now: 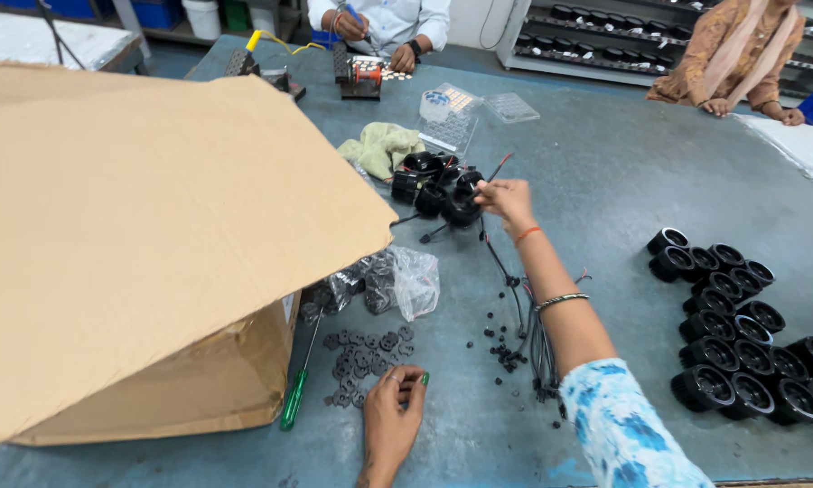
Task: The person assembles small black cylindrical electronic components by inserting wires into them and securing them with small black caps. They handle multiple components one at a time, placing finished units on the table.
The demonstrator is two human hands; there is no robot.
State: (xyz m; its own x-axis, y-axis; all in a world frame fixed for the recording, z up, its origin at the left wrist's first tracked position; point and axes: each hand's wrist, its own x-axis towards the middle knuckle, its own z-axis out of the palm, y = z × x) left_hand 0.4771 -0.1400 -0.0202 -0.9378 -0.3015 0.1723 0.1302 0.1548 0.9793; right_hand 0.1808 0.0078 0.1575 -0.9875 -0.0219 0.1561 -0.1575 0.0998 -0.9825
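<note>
A cardboard box (pixel 135 235) fills the left; beside its screwdriver (pixel 295 395), the left hand (pixel 393 420) pinches a small green-tipped piece (pixel 423 380) near black washers (pixel 361 357); the right hand (pixel 506 201) grasps a black wired part (pixel 461 203) in the pile mid-table; black round housings (pixel 741 334) sit right.

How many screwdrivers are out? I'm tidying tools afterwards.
1: a green-handled screwdriver lies on the table beside the cardboard box, left of the left hand. The box may hide others.

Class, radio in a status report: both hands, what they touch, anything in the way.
Right hand reaching onto black wired parts. Left hand down by small black pieces, green-tipped item at fingers. Cardboard box crowds left side.
</note>
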